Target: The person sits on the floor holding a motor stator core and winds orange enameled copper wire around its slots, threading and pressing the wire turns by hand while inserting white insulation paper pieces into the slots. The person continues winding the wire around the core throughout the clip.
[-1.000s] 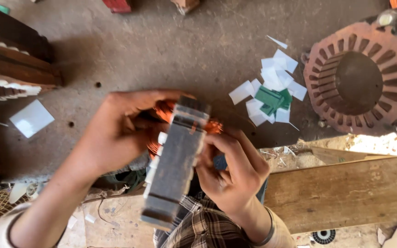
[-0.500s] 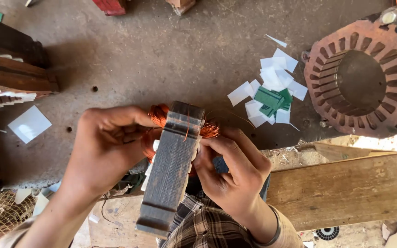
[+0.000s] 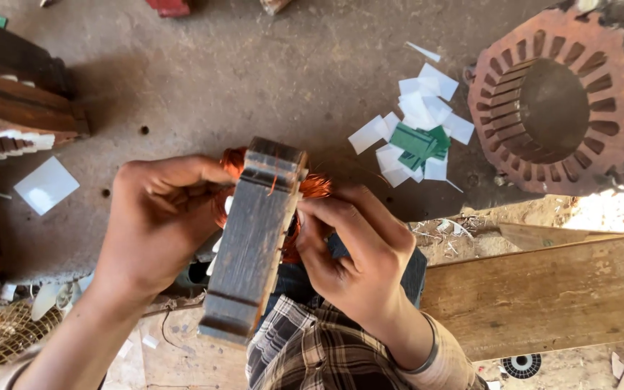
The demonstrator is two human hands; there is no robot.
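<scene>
We hold the dark stator core upright over our lap, left hand clasped on its side, right hand pinching the copper winding; thin wire could kink. Beyond, paper slips litter the floor

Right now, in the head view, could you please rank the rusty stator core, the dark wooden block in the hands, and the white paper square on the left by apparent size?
1. Rusty stator core and dark wooden block: alike; the block is nearer the camera, so unsure.
2. White paper square, clearly smallest.
</scene>
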